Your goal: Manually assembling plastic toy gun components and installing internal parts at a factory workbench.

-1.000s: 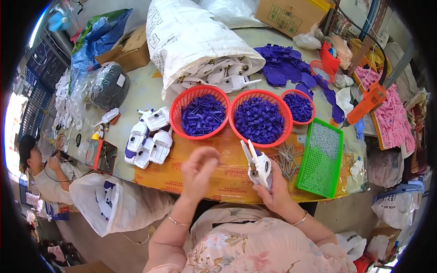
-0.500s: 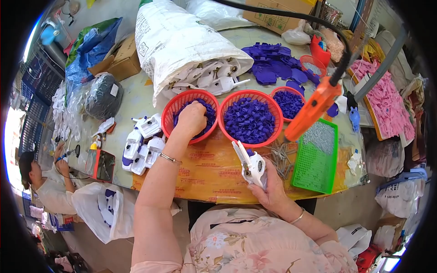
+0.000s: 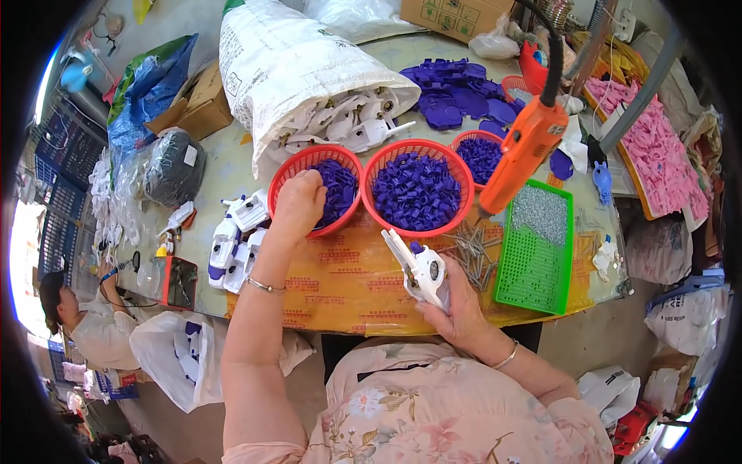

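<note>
My left hand [image 3: 299, 203] is over the near left side of a red basket [image 3: 273, 182] of small purple plastic pieces [image 3: 340, 193]. Its fingers are curled together, and whatever they pinch is hidden. In my right hand [image 3: 465, 315] is a white plastic housing [image 3: 421, 272] with a dark round opening, a long prong and a bit of purple at its top. I hold it tilted above the table's front part. A second red basket [image 3: 468, 205], beside the first, is full of purple clips [image 3: 417, 192]. Between that basket and my right hand hangs an orange electric screwdriver [image 3: 525, 155].
Screws fill the far part of a green tray [image 3: 533, 280]; long metal pins [image 3: 473, 251] lie beside it. White housings [image 3: 236, 243] are stacked left of my arm. A white sack [image 3: 301, 62] of housings and purple plates [image 3: 464, 100] lie behind. A co-worker [image 3: 89, 325] sits far left.
My left hand has drawn back and left, from deep among the purple pieces to the basket's near left side. The right hand keeps hold of the white housing. The whole view has shifted slightly.
</note>
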### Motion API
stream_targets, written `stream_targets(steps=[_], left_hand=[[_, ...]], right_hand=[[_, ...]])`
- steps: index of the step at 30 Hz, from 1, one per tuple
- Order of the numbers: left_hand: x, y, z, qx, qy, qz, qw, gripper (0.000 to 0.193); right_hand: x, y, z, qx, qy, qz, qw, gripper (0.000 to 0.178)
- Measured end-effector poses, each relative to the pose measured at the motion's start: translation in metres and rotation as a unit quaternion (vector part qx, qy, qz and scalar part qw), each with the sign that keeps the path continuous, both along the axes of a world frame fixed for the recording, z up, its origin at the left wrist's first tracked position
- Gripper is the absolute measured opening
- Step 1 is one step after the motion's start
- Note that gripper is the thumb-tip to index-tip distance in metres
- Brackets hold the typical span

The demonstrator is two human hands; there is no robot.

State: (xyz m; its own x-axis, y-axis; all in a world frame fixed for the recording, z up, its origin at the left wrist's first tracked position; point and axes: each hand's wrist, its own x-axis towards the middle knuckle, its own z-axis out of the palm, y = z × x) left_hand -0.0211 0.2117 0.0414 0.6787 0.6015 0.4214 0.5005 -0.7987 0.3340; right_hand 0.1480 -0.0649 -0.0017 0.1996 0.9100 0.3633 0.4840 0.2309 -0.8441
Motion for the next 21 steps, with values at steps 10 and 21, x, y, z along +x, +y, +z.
stream_targets(steps=[10, 21], left_hand=[[-0.016, -0.019, -0.004, -0.12, -0.1, 0.05, 0.986, 0.023], [-0.023, -0.127, 0.031, -0.174, -0.13, -0.013, 0.976, 0.019]], right_hand=[[-0.002, -0.007, -0.002, -0.024, 0.011, -0.005, 1.0, 0.067], [0.0, -0.002, 0.009, -0.015, 0.034, 0.005, 0.999, 0.064]])
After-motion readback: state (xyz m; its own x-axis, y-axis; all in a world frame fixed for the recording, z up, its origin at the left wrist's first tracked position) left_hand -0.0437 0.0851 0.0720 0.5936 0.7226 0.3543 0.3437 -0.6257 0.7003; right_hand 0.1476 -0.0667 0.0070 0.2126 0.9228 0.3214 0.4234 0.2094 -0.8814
